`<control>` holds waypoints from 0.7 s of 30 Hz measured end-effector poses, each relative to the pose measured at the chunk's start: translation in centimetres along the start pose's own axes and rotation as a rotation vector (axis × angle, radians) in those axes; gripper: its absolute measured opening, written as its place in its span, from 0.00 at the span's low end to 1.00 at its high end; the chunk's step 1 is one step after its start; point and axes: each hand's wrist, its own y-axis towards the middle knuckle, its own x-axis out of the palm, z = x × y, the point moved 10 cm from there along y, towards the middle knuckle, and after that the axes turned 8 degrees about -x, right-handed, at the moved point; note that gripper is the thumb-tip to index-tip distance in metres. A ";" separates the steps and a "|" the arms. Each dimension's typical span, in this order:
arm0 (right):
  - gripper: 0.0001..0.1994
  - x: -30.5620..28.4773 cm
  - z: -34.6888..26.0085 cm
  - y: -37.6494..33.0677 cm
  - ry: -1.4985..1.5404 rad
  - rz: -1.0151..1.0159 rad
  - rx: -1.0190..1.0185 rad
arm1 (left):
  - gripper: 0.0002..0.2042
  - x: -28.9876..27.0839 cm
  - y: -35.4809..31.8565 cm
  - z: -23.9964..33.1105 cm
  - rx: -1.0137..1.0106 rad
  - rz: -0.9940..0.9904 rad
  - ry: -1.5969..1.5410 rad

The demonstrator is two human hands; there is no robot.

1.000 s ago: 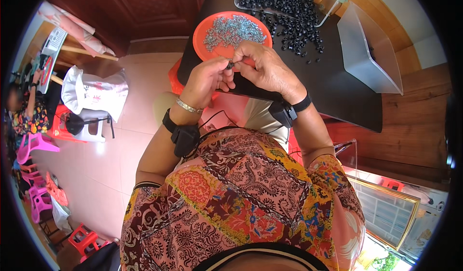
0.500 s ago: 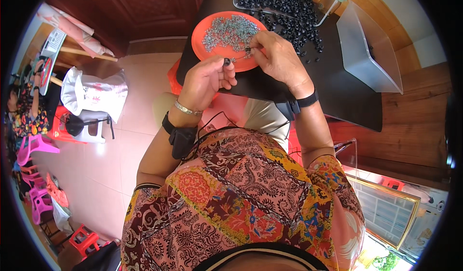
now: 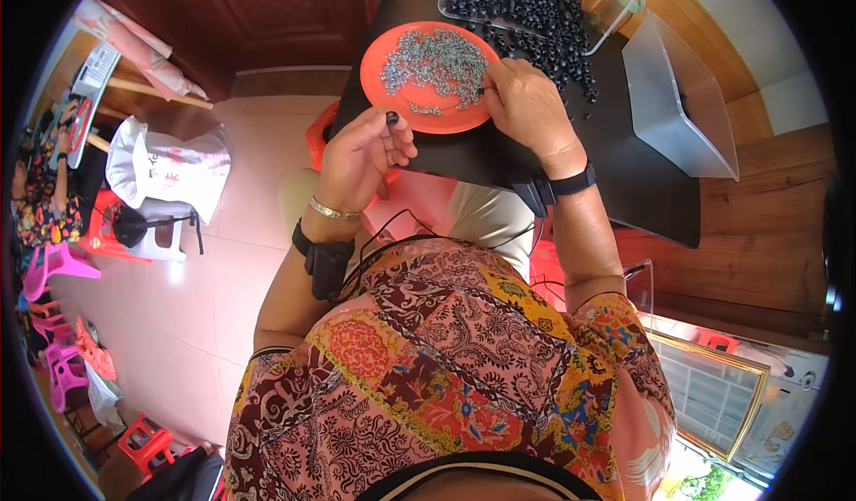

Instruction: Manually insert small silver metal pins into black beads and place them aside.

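Black cap [image 3: 391,118], a single one, sits clamped between the thumb and forefinger of your left hand [image 3: 364,155], by the near-left rim of the red-orange plate [image 3: 456,123]. It is short and round; your fingers cover part of it. Your right hand [image 3: 533,113] is at the plate's right rim, thumb and forefinger close together; a dark spot shows at their tips, but you cannot tell whether they grip anything.

On the plate, smooth and round, lie silvery pieces [image 3: 437,60], shiny, tiny and too many to count; most form one patch, with a small cluster nearer you. Their exact shape is hard to make out.

Nearer you than the plate, one metallic bracelet [image 3: 335,209] circles your left wrist, and one black wristband [image 3: 572,181] your right.

Beyond the plate and to its right, loose black caps [image 3: 553,64] spread uncounted from one clear tray [image 3: 443,0], which the upper edge cuts off. Farther right of the plate stands one translucent, straight-sided bin [image 3: 662,91], its contents mostly hidden. Plate, tray and bin share one dark, smooth tabletop [image 3: 615,176].
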 end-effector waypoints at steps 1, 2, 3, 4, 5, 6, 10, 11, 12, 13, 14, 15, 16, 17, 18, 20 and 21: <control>0.03 0.1 0.0 0.1 -0.002 -0.003 -0.004 | 0.11 -0.2 0.0 -0.1 -0.004 0.001 -0.006; 0.03 -0.2 0.3 0.2 -0.061 0.030 0.015 | 0.11 -0.3 -0.1 -0.1 -0.001 0.001 -0.010; 0.04 -0.5 0.5 0.3 -0.120 0.062 0.034 | 0.10 -0.3 -0.1 -0.2 -0.011 0.000 -0.020; 0.04 -0.5 0.3 0.4 -0.122 0.060 0.029 | 0.10 -0.3 -0.1 -0.4 -0.021 0.000 -0.031; 0.04 -0.6 -0.1 0.6 -0.101 0.080 -0.005 | 0.10 -0.4 -0.1 -0.4 -0.017 0.000 -0.034; 0.05 -0.8 -0.6 0.8 -0.079 0.101 -0.040 | 0.10 -0.4 -0.1 -0.4 -0.017 -0.003 -0.040; 0.05 0.4 -1.6 1.5 0.051 -0.003 -0.046 | 0.10 -0.7 -0.2 -0.5 -0.011 -0.014 -0.061; 0.05 0.9 -1.9 1.6 0.070 -0.036 -0.089 | 0.10 -0.7 -0.2 -0.5 -0.010 -0.015 -0.063; 0.04 1.4 -2.3 1.7 0.089 -0.069 -0.132 | 0.10 -0.8 -0.2 -0.5 -0.011 -0.009 -0.075; 0.04 1.6 -2.4 1.8 0.089 -0.071 -0.135 | 0.10 -0.8 -0.2 -0.6 -0.012 -0.002 -0.087; 0.04 2.2 -2.7 1.8 0.074 -0.125 -0.157 | 0.10 -0.9 -0.2 -0.5 -0.009 -0.001 -0.089; 0.04 3.0 -3.0 1.8 0.060 -0.179 -0.178 | 0.10 -0.9 -0.2 -0.6 -0.013 -0.001 -0.098; 0.04 3.4 -2.9 1.9 0.059 -0.180 -0.180 | 0.10 -0.9 -0.2 -0.6 -0.017 -0.003 -0.107; 0.04 4.0 -2.7 1.9 0.004 -0.194 -0.173 | 0.10 -0.8 -0.1 -0.6 -0.016 -0.003 -0.108; 0.04 4.4 -2.5 1.9 -0.051 -0.208 -0.166 | 0.10 -0.8 -0.1 -0.6 -0.020 -0.001 -0.110; 0.04 4.7 -2.8 2.2 -0.047 -0.204 -0.173 | 0.10 -0.9 -0.1 -0.6 -0.023 0.003 -0.113; 0.05 4.7 -2.9 2.3 -0.044 -0.199 -0.177 | 0.10 -1.0 -0.1 -0.7 -0.025 0.002 -0.116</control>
